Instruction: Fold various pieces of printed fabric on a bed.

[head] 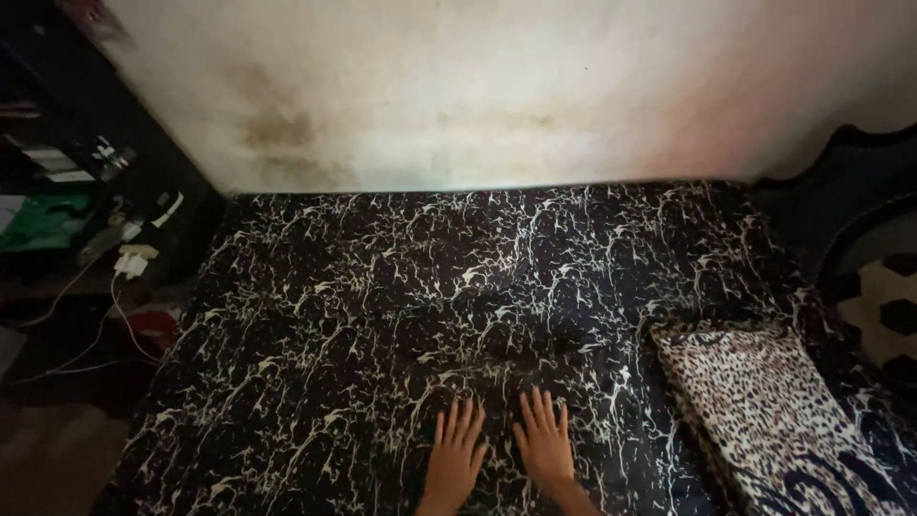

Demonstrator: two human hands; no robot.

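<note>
My left hand point(456, 457) and right hand point(545, 441) lie flat, fingers spread, side by side on the bedsheet point(382, 306), near the pillow point(764, 411).

The room is dim. A strong light falls on the stained pale plaster wall point(497, 96) and glares along its base, fading over the black bed sheet with white marbled veins point(401, 315). Left of the wall, the shelves point(67, 201) sink into shadow. The edges look soft and bowed.
</note>
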